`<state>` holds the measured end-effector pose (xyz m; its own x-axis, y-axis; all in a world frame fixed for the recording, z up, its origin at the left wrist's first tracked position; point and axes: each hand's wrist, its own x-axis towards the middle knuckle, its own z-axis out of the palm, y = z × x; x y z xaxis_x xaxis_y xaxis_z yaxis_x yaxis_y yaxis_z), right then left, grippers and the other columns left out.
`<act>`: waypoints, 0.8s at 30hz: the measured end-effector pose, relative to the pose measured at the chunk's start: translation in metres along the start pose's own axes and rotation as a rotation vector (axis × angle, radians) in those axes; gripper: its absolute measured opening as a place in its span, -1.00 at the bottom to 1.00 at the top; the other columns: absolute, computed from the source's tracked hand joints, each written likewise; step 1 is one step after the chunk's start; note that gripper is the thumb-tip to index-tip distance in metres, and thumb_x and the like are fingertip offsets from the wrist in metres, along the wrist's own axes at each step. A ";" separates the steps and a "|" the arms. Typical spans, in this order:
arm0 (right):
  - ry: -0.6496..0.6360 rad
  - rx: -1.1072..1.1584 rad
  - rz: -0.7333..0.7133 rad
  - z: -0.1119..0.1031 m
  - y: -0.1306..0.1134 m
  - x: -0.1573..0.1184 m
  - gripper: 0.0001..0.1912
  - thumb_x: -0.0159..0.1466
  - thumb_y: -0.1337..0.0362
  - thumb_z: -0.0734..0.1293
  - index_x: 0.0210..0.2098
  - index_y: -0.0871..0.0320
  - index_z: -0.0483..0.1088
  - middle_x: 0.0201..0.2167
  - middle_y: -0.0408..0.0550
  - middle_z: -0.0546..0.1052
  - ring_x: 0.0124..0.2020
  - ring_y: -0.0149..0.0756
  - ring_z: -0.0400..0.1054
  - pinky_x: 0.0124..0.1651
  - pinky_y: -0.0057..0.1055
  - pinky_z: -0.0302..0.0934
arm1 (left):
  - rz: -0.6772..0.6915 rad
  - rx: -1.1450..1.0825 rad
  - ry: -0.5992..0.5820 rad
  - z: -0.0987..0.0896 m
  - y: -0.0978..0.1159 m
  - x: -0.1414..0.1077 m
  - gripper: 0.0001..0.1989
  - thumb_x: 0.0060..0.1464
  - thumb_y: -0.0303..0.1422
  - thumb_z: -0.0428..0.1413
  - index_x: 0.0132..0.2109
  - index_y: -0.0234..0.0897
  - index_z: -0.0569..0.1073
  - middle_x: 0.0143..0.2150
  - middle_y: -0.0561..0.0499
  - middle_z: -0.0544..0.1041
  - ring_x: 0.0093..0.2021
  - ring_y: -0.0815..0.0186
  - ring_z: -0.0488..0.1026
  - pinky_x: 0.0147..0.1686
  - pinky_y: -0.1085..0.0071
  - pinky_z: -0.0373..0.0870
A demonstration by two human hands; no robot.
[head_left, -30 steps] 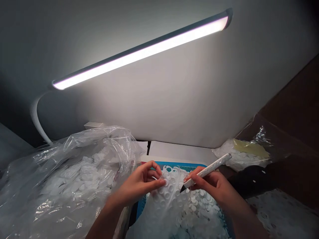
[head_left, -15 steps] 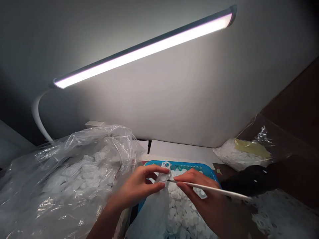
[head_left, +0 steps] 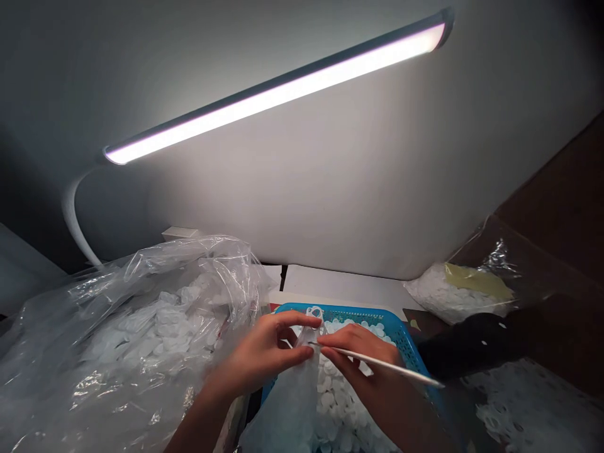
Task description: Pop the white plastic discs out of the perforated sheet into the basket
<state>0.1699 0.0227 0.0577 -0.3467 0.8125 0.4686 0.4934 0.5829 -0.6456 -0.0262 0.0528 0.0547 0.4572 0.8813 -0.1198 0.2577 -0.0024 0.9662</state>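
Note:
My left hand [head_left: 270, 346] pinches a small translucent white piece [head_left: 315, 313] with ring-shaped openings at its top, between thumb and fingers. Between finger and thumb, my right hand [head_left: 361, 358] grips a slim white-handled tool [head_left: 391, 365]. Its thin dark tip meets the piece at my left fingertips; whether it is a blade or a pick I cannot tell. Both hands are over a blue plastic basket [head_left: 394, 321] full of small white discs [head_left: 335, 402]. Below my left hand a cloudy plastic sheet or bag [head_left: 285, 409] drapes over the basket's left side.
At left spreads a large clear plastic bag [head_left: 155, 340] of white pieces. A tied bag [head_left: 453, 292] with a yellow label lies at back right, near a black object [head_left: 467, 343]. White ring scraps [head_left: 533, 409] lie at lower right. A lit lamp [head_left: 283, 94] hangs above.
My right hand has moved a little left with the tool, bringing its tip further onto the piece. My left hand stays almost in place.

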 end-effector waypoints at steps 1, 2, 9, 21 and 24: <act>-0.004 -0.019 -0.021 0.002 0.001 0.000 -0.85 0.33 0.32 0.25 -0.21 0.03 0.47 -0.37 -0.16 0.52 -0.35 -0.38 0.40 -0.27 -0.48 0.29 | 0.002 -0.004 -0.003 0.000 -0.001 0.000 -0.66 0.03 -0.40 0.17 0.00 -0.17 0.50 -0.15 0.03 0.51 -0.44 0.46 0.33 -0.42 0.49 0.29; -0.005 -0.047 -0.048 0.004 0.002 -0.001 -0.83 0.33 0.32 0.24 -0.20 0.02 0.47 -0.35 -0.15 0.52 -0.32 -0.37 0.40 -0.26 -0.47 0.30 | 0.005 -0.009 -0.006 0.000 -0.001 0.000 -0.66 0.04 -0.40 0.16 0.00 -0.17 0.49 -0.17 0.03 0.50 -0.45 0.47 0.31 -0.44 0.50 0.27; 0.045 -0.339 -0.293 0.015 0.010 -0.001 -0.84 0.33 0.30 0.25 -0.24 0.06 0.49 -0.21 -0.06 0.57 -0.25 -0.28 0.42 -0.28 -0.39 0.34 | 0.028 -0.021 -0.006 0.000 -0.005 0.000 -0.64 0.00 -0.40 0.19 0.00 -0.19 0.50 -0.27 0.04 0.49 -0.47 0.46 0.25 -0.49 0.51 0.21; 0.113 -0.090 -0.224 0.024 0.011 -0.040 -0.76 0.34 0.38 0.22 -0.05 0.06 0.42 -0.19 -0.05 0.59 -0.30 -0.32 0.43 -0.27 -0.37 0.38 | -0.095 -0.181 -0.067 0.018 -0.023 -0.026 -0.57 -0.01 -0.33 0.23 0.05 -0.21 0.47 -0.15 0.00 0.48 -0.48 0.48 0.25 -0.47 0.50 0.24; 0.210 0.027 0.017 0.033 0.011 -0.058 -0.76 0.35 0.35 0.20 -0.07 0.04 0.44 -0.29 -0.08 0.57 -0.40 -0.35 0.42 -0.35 -0.42 0.35 | -0.120 -0.219 -0.061 0.027 -0.033 -0.040 -0.52 0.01 -0.30 0.21 0.12 -0.20 0.42 -0.30 0.04 0.48 -0.46 0.45 0.27 -0.43 0.48 0.26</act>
<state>0.1690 -0.0183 0.0034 -0.1632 0.8045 0.5711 0.4752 0.5713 -0.6692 -0.0300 0.0053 0.0214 0.4865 0.8389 -0.2440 0.1256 0.2092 0.9698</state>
